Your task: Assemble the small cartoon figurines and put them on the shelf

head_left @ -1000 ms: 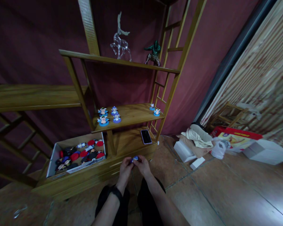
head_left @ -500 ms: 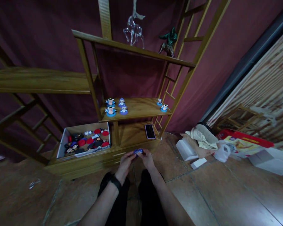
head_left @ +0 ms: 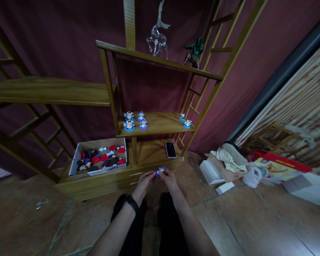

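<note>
Nr drawers (head_left: pixel 109 185), L hand (head_left: pixel 144 184), R hand (head_left: pixel 171 179), fingers gripping purple figurine (head_left: pixel 160 171), partly hidden, v. blurry

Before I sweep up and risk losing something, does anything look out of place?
Yes: a small shiny scrap lies loose on the floor at left, perhaps litter. Figures in the box look jumbled, unlike those standing on the shelf.
</note>
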Available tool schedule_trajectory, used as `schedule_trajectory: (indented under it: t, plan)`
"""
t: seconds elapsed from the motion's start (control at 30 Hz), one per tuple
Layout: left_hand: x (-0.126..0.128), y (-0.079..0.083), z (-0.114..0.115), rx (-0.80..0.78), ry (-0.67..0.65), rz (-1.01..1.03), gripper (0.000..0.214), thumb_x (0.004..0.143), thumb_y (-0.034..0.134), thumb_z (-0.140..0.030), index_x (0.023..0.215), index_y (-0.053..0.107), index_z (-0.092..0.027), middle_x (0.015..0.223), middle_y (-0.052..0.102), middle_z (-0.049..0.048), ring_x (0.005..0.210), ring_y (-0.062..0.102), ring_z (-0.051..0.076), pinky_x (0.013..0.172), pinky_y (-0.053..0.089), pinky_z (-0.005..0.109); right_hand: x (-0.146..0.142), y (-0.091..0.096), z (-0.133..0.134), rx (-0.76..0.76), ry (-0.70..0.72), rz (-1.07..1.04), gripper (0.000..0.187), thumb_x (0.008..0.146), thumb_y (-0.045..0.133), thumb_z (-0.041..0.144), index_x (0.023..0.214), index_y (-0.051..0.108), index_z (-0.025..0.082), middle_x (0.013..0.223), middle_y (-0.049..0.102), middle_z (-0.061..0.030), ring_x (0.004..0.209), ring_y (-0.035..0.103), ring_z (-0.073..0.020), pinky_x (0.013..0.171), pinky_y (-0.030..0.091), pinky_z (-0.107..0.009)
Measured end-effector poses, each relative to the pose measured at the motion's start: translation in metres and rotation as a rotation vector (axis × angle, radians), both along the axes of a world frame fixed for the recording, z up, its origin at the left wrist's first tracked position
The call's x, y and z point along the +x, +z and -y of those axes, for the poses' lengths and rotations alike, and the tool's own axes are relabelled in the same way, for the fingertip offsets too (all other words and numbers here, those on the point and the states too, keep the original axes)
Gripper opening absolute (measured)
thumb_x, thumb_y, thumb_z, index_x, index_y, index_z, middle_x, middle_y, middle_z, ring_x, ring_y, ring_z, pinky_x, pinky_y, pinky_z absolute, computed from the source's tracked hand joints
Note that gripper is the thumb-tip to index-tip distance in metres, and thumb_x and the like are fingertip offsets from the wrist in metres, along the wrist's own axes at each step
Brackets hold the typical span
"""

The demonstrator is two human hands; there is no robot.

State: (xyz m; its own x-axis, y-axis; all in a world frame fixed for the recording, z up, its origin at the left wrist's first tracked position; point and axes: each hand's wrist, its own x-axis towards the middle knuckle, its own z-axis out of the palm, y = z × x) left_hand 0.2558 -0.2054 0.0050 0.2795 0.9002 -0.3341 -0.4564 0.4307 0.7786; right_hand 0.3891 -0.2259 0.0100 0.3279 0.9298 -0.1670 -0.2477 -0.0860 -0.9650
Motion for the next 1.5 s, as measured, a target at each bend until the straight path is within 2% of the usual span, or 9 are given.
schedule_trajectory:
  t: [0.23, 0.33, 0.5, 0.67, 0.97, 1.1, 1.3, 1.4, 1.5]
  plan:
    - [-0.003, 0.001, -0.003, -0.052, 0.014, 0.01, 0.024, 0.061, 0.079, -0.024, 0.08, 0.069, -0.012, 0.075, 0.073, 0.0104, 0.067, 0.068, 0.017, 0.065, 0.05, 0.027, 0.004, 0.006, 0.007, -0.093, 0.032, -0.301, 0.041, 0.049, 0.083, 0.039, 0.08, 0.066, 0.016, 0.079, 0.07, -0.004, 0.07, 0.064, -0.0159, 0.067, 0.05, -0.028]
    - [-0.003, 0.001, -0.003, -0.082, 0.042, 0.001, 0.022, 0.061, 0.078, -0.022, 0.078, 0.069, -0.012, 0.073, 0.072, 0.0094, 0.065, 0.067, 0.016, 0.063, 0.05, 0.026, 0.003, 0.006, 0.007, -0.107, 0.028, -0.339, 0.04, 0.05, 0.082, 0.04, 0.079, 0.064, 0.017, 0.08, 0.07, -0.0042, 0.072, 0.065, -0.0163, 0.067, 0.051, -0.028]
    - [-0.003, 0.004, -0.002, -0.065, 0.046, 0.007, 0.026, 0.056, 0.081, -0.023, 0.077, 0.07, -0.013, 0.073, 0.072, 0.0073, 0.066, 0.067, 0.017, 0.065, 0.049, 0.026, -0.005, 0.008, 0.005, -0.091, -0.01, -0.127, 0.042, 0.046, 0.082, 0.041, 0.075, 0.064, 0.017, 0.072, 0.066, -0.0008, 0.066, 0.061, -0.0148, 0.061, 0.047, -0.026]
    - [-0.004, 0.005, -0.001, -0.072, 0.031, 0.014, 0.027, 0.054, 0.082, -0.025, 0.075, 0.07, -0.013, 0.073, 0.073, 0.0076, 0.066, 0.067, 0.017, 0.064, 0.049, 0.027, -0.009, 0.013, 0.005, -0.036, -0.016, -0.006, 0.04, 0.048, 0.078, 0.046, 0.07, 0.062, 0.017, 0.063, 0.061, 0.0021, 0.06, 0.055, -0.0132, 0.056, 0.043, -0.024]
    - [-0.004, 0.005, -0.003, -0.151, 0.049, -0.038, 0.022, 0.062, 0.076, -0.023, 0.081, 0.067, -0.014, 0.072, 0.072, 0.008, 0.061, 0.067, 0.016, 0.059, 0.048, 0.025, 0.01, 0.022, -0.001, 0.089, -0.09, 0.184, 0.027, 0.062, 0.072, 0.042, 0.073, 0.064, 0.019, 0.067, 0.064, 0.0005, 0.065, 0.056, -0.0165, 0.064, 0.043, -0.027]
    - [-0.007, 0.007, -0.001, -0.103, 0.02, -0.063, 0.029, 0.059, 0.078, -0.029, 0.082, 0.069, -0.013, 0.073, 0.072, 0.0096, 0.065, 0.068, 0.018, 0.061, 0.049, 0.027, 0.025, 0.051, -0.013, 0.164, -0.092, 0.24, 0.026, 0.064, 0.071, 0.041, 0.078, 0.065, 0.019, 0.074, 0.066, -0.0009, 0.071, 0.059, -0.0179, 0.07, 0.045, -0.028]
    - [-0.01, 0.0, 0.011, -0.086, 0.081, -0.16, 0.025, 0.057, 0.075, -0.026, 0.079, 0.07, -0.015, 0.073, 0.072, 0.0076, 0.068, 0.067, 0.019, 0.065, 0.049, 0.028, 0.051, 0.121, -0.044, 0.32, -0.063, 0.355, 0.029, 0.066, 0.07, 0.035, 0.09, 0.065, 0.019, 0.078, 0.067, -0.0017, 0.071, 0.059, -0.0169, 0.07, 0.047, -0.028]
    - [0.008, 0.009, 0.012, -0.052, 0.024, -0.219, 0.02, 0.062, 0.071, -0.024, 0.08, 0.069, -0.016, 0.073, 0.071, 0.0062, 0.066, 0.066, 0.016, 0.063, 0.047, 0.026, 0.059, 0.151, -0.064, 0.381, -0.049, 0.408, 0.032, 0.067, 0.069, 0.034, 0.095, 0.064, 0.019, 0.085, 0.068, -0.0029, 0.074, 0.061, -0.0165, 0.071, 0.048, -0.027]
    - [0.041, 0.022, 0.001, 0.075, -0.137, -0.216, 0.019, 0.064, 0.069, -0.024, 0.08, 0.068, -0.015, 0.07, 0.069, 0.0054, 0.06, 0.062, 0.014, 0.057, 0.044, 0.024, 0.062, 0.172, -0.087, 0.387, -0.025, 0.47, 0.036, 0.067, 0.069, 0.034, 0.099, 0.064, 0.019, 0.083, 0.068, -0.002, 0.073, 0.061, -0.0156, 0.07, 0.049, -0.026]
